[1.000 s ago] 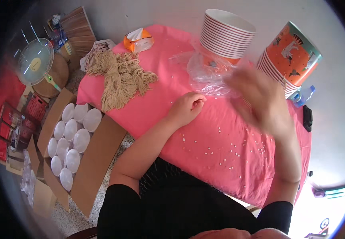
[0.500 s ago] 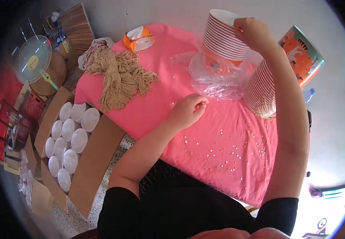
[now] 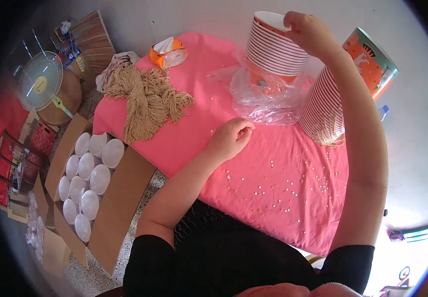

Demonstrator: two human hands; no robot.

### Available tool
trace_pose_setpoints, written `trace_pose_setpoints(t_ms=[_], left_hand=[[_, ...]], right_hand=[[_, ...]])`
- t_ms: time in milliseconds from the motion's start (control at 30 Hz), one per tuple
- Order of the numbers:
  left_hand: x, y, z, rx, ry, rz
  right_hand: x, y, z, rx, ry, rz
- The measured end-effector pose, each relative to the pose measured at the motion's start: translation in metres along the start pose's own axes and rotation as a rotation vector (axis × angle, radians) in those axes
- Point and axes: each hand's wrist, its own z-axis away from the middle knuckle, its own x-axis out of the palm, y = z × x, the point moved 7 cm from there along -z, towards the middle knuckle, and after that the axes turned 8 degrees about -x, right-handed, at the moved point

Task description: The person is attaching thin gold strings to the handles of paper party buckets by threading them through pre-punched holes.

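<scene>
My right hand [image 3: 309, 34] reaches to the far side of the pink-covered table, its fingers closed on the rim of the top paper tub in a tall white-rimmed stack [image 3: 277, 52]. That top tub sits slightly raised, with a red band showing below its rim. Crumpled clear plastic wrap [image 3: 266, 99] surrounds the stack's lower part. My left hand [image 3: 231, 138] is curled above the table, in front of the wrap; whether anything is inside its fingers is hidden. Behind my right forearm leans a second, longer stack of tubs [image 3: 318, 109], with an orange and green printed tub [image 3: 372, 64] at its end.
A heap of tan strings [image 3: 149, 101] and an orange tissue pack [image 3: 168, 52] lie on the pink cloth [image 3: 184, 153]. Small beads are scattered near the right front. An open cardboard box [image 3: 120, 203] of clear plastic cups [image 3: 89, 205] stands at the left, near a fan [image 3: 41, 81].
My right hand has raised the top tub's rim slightly, so more red shows beneath it. The left hand stays curled in about the same place. The whole view has shifted a little.
</scene>
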Motion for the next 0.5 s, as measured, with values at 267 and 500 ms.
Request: trace_pose_setpoints(t_ms=[267,500], left_hand=[[0.001,-0.005,0.0,-0.025,0.005,-0.001],[-0.023,-0.001,-0.003,0.009,0.2,0.044]], right_hand=[[-0.028,0.005,0.007,-0.069,0.339,0.115],[-0.137,-0.055,0.041,-0.312,0.663,0.077]])
